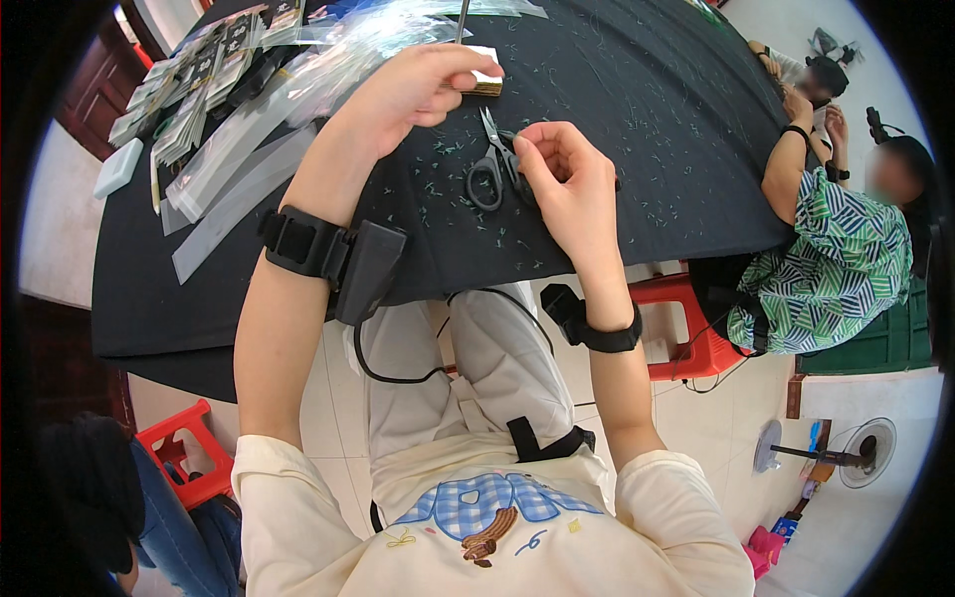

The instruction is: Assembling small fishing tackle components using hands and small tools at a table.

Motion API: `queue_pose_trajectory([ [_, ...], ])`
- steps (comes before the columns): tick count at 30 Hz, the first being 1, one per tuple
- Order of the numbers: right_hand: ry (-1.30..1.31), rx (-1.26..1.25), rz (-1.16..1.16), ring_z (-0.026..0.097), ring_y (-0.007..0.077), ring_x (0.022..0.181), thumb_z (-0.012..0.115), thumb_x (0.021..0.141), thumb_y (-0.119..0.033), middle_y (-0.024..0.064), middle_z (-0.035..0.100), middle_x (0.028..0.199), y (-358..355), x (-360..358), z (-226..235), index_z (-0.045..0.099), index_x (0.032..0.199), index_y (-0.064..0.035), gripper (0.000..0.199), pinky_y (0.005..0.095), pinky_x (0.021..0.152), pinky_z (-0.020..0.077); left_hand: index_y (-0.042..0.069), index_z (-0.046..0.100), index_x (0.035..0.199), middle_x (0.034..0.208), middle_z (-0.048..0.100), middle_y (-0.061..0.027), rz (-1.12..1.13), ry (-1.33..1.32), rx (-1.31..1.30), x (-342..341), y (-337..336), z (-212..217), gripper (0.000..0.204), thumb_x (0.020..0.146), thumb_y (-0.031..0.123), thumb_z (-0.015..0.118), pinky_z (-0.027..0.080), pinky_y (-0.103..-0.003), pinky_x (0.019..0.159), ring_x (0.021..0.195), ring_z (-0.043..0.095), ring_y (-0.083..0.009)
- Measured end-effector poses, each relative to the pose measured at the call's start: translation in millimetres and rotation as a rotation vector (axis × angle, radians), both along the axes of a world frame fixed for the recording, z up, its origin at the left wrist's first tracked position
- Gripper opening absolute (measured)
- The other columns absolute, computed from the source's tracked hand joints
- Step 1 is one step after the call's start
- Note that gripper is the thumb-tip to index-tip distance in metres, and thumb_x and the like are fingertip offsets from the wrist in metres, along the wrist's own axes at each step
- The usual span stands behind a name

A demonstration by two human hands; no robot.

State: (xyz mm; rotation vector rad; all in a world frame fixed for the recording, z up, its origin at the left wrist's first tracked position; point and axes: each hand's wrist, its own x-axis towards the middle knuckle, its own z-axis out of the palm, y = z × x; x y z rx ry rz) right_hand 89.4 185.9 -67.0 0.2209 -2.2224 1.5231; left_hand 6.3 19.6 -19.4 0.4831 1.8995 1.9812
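1. The person sat at a table covered by a black cloth [617,90], both forearms coming in from six o'clock, each with a black wrist strap.
2. The left hand [418,90] reached toward twelve o'clock, its fingers curled over a small pale card block [487,80] with a tan edge, pinching it from above. A thin dark rod stood just behind it.
3. The right hand [562,174] rested nearer the middle, thumb and forefinger closed to a narrow pinch at about ten o'clock of the palm; whether anything thin sat between them could not be told.
4. A pair of black-handled scissors [492,164] lay on the cloth, touching the right hand's fingertips on its nine o'clock side, blades pointing toward twelve.
5. Green thread-like clippings [448,189] were scattered around the scissors.
6. Clear plastic sleeves [234,179] and stacked printed cards [194,85] lay at ten o'clock, well apart from the hands.
7. Judged from this, the step in hand looked like trimming or fitting at the small block; the next move would call for steadying the block and a careful grip on the scissors.
8. Another person in a green patterned top [846,259] sat at three o'clock.
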Motion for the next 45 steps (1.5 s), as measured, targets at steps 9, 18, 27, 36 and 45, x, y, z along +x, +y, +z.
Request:
queue_pose_trajectory([
  [9, 0.029, 0.003, 0.005, 0.052, 0.0066, 0.055, 0.062, 0.084, -0.009, 0.0025, 0.058, 0.062, 0.3, -0.8, -1.0, 0.060, 0.084, 0.0018, 0.010, 0.0213, 0.051, 0.0423, 0.006, 0.066, 0.094, 0.055, 0.037, 0.0110, -0.173, 0.090, -0.325, 2.7, 3.9, -4.4, 0.018, 0.087, 0.023, 0.060, 0.016, -0.017, 0.038, 0.043, 0.026, 0.0012],
  [18, 0.024, -0.003, 0.009, 0.053, 0.0066, 0.055, 0.062, 0.084, -0.009, 0.0027, 0.059, 0.064, 0.3, -0.3, -0.5, 0.059, 0.085, 0.0015, 0.010, 0.0210, 0.052, 0.0425, 0.006, 0.066, 0.092, 0.053, 0.041, 0.0085, -0.213, 0.102, -0.361, 2.1, 3.5, -6.2, 0.017, 0.086, 0.022, 0.062, 0.017, -0.018, 0.038, 0.042, 0.029, 0.0005],
  [27, 0.030, -0.021, 0.000, 0.053, 0.0059, 0.056, 0.062, 0.084, -0.008, 0.0025, 0.059, 0.065, 0.0, -0.7, -1.2, 0.059, 0.085, 0.0019, 0.011, 0.0205, 0.052, 0.0426, 0.005, 0.066, 0.091, 0.053, 0.042, 0.0079, -0.203, 0.110, -0.379, 2.8, 3.8, -5.3, 0.018, 0.086, 0.022, 0.062, 0.018, -0.018, 0.038, 0.042, 0.029, 0.0002],
  [36, 0.027, -0.030, -0.017, 0.053, 0.0056, 0.056, 0.062, 0.084, -0.008, 0.0027, 0.059, 0.065, 0.2, -1.3, -1.8, 0.060, 0.086, 0.0018, 0.010, 0.0204, 0.052, 0.0428, 0.005, 0.067, 0.089, 0.053, 0.042, 0.0082, -0.213, 0.135, -0.356, 2.9, 4.1, -6.5, 0.017, 0.085, 0.021, 0.063, 0.017, -0.019, 0.038, 0.042, 0.029, 0.0002],
  [45, 0.028, -0.011, -0.015, 0.053, 0.0063, 0.056, 0.062, 0.084, -0.008, 0.0033, 0.060, 0.065, 0.8, -0.7, -1.3, 0.060, 0.086, 0.0017, 0.010, 0.0204, 0.052, 0.0428, 0.005, 0.067, 0.086, 0.053, 0.043, 0.0085, -0.246, 0.142, -0.343, 0.6, 3.6, -8.9, 0.015, 0.084, 0.020, 0.064, 0.019, -0.018, 0.039, 0.043, 0.030, 0.0003],
])
